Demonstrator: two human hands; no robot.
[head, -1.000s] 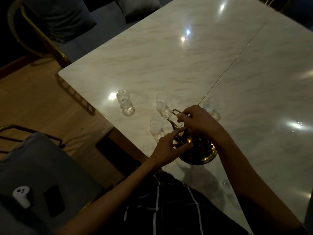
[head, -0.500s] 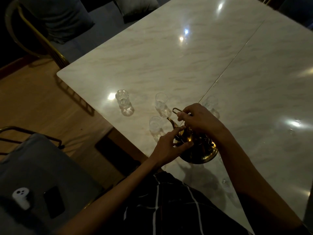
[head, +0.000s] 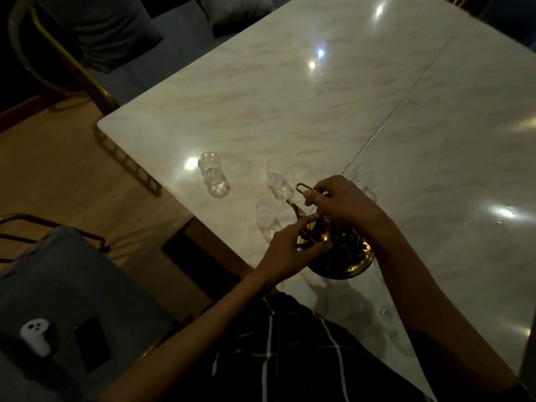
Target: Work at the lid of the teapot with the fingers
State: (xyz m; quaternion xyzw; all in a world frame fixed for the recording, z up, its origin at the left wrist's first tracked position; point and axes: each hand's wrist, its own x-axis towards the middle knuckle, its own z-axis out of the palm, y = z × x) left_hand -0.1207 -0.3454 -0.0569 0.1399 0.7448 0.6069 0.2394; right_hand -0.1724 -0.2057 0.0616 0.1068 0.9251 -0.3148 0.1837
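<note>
A golden teapot stands tilted on the white marble table, its spout pointing left towards a small clear glass. My right hand grips the thin wire handle over the pot. My left hand touches the pot's side near the spout with straight fingers. Three more small glasses stand close by: one at the far left, one in the middle, one partly hidden behind my right hand.
Another clear glass sits near the table's front edge, under my right forearm. A grey cushioned chair at the lower left carries a white earbud case and a dark phone. A gold-framed chair stands beyond the table's left corner.
Almost nothing has moved. Both hands stay on the teapot, which sits in nearly the same place and tilt.
</note>
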